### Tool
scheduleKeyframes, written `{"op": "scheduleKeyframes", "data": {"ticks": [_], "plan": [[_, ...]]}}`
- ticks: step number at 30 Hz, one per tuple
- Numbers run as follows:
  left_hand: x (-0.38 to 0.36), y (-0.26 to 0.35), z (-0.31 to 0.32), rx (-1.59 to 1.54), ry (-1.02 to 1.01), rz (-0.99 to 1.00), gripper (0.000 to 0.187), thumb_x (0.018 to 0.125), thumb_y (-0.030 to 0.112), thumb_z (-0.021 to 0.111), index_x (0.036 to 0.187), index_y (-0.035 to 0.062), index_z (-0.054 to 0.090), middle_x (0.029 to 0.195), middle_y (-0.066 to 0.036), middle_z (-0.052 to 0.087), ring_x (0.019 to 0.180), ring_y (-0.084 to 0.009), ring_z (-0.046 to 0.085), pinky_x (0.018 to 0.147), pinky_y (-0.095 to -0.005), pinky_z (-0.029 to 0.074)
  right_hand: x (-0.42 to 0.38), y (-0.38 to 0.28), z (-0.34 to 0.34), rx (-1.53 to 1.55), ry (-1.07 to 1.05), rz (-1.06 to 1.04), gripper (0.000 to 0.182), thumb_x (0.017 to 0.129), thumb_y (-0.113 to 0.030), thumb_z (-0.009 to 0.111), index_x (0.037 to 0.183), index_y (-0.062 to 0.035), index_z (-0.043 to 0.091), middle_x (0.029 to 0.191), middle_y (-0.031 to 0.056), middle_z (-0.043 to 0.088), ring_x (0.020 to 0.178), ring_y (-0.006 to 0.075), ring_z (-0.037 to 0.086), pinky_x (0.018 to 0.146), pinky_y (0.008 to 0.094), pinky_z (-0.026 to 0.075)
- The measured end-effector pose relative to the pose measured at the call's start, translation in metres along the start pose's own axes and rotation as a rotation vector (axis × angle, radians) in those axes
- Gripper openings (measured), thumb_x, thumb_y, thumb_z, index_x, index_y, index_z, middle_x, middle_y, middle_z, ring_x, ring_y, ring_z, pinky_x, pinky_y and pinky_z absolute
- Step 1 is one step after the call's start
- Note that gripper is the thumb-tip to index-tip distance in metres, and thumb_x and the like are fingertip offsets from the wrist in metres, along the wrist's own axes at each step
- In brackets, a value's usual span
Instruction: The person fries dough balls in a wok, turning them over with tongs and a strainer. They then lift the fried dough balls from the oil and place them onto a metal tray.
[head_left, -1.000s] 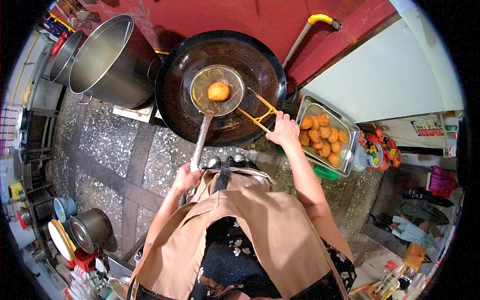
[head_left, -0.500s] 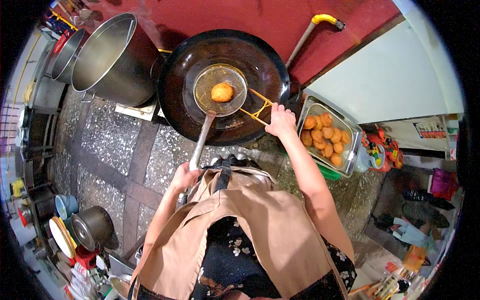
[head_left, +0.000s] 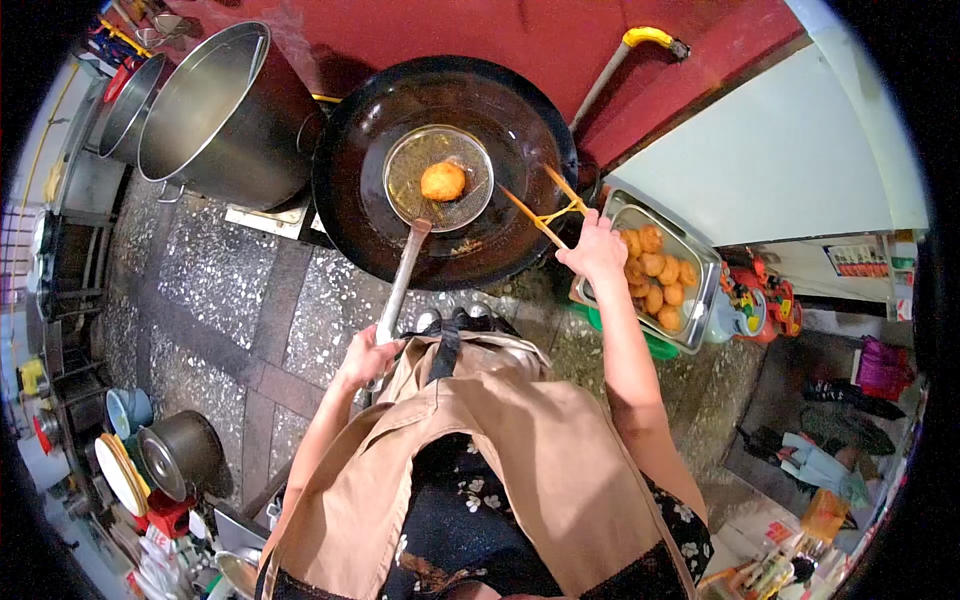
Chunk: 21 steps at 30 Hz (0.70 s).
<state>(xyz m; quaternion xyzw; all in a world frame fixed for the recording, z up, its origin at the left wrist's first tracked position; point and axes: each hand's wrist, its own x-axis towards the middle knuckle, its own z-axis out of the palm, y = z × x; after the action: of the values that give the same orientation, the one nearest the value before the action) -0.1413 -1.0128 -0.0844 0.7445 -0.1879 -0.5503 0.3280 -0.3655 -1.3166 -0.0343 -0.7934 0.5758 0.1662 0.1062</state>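
Note:
My left hand [head_left: 370, 355] is closed round the long handle of a round mesh skimmer [head_left: 465, 207], held over a large black wok [head_left: 350, 215]. One golden-brown fried ball [head_left: 442, 182] lies in the skimmer. My right hand [head_left: 597, 250] grips yellowish two-armed tongs [head_left: 545, 235], joined by a crosspiece. Their tips point over the wok, spread apart with nothing between them. This hand is at the wok's right edge, partly in front of a metal tray [head_left: 703, 300] holding several more fried balls [head_left: 654, 264].
A tall metal pot [head_left: 240, 140] stands left of the wok, with another pot [head_left: 130, 105] beyond it. A yellow-topped pipe [head_left: 610, 75] rises by the red wall [head_left: 480, 25]. A lidded dark pot [head_left: 185, 450] sits low at left. Red-and-blue items [head_left: 755, 305] lie beyond the tray.
My right hand and the tongs have shifted right, away from the skimmer and nearer the tray. My left hand and the skimmer with its ball stay almost in place.

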Motion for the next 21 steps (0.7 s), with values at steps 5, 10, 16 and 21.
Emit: {"op": "scheduleKeyframes", "data": {"ticks": [5, 10, 16, 21], "plan": [[0.005, -0.015, -0.001, 0.021, 0.008, 0.004, 0.018, 0.078, 0.015, 0.065, 0.081, 0.0007, 0.053, 0.056, 0.0, 0.052, 0.047, -0.0077, 0.048, 0.043, -0.0244, 0.037, -0.01, 0.007, -0.013, 0.048, 0.022, 0.059, 0.085, 0.063, -0.037, 0.072, 0.128, 0.0009, 0.033, 0.116, 0.0194, 0.049, 0.103, 0.035, 0.053, 0.087, 0.0409, 0.045], [0.001, -0.011, 0.0, 0.042, 0.016, 0.019, 0.02, 0.077, 0.016, 0.065, 0.08, 0.0003, 0.054, 0.056, -0.001, 0.053, 0.048, -0.008, 0.049, 0.044, -0.0251, 0.038, -0.011, 0.01, -0.016, 0.091, 0.038, 0.089, 0.084, 0.062, -0.04, 0.072, 0.125, -0.0003, 0.034, 0.117, 0.0186, 0.049, 0.104, 0.0345, 0.053, 0.087, 0.0407, 0.045], [0.01, -0.017, -0.001, 0.085, 0.003, 0.014, 0.021, 0.077, 0.017, 0.065, 0.08, -0.0006, 0.055, 0.057, -0.002, 0.055, 0.049, -0.0091, 0.051, 0.045, -0.0264, 0.04, -0.012, 0.006, -0.019, 0.142, 0.024, 0.091, 0.083, 0.063, -0.041, 0.072, 0.127, -0.0019, 0.034, 0.118, 0.0185, 0.049, 0.105, 0.034, 0.053, 0.087, 0.0415, 0.045], [0.009, -0.01, -0.001, 0.189, 0.023, 0.045, 0.023, 0.076, 0.017, 0.065, 0.083, -0.0025, 0.056, 0.057, -0.004, 0.056, 0.049, -0.0103, 0.052, 0.046, -0.0273, 0.04, -0.01, 0.004, -0.018, 0.183, 0.024, 0.072, 0.084, 0.063, -0.041, 0.072, 0.127, -0.002, 0.034, 0.117, 0.0188, 0.049, 0.105, 0.034, 0.053, 0.087, 0.0422, 0.045]]}}
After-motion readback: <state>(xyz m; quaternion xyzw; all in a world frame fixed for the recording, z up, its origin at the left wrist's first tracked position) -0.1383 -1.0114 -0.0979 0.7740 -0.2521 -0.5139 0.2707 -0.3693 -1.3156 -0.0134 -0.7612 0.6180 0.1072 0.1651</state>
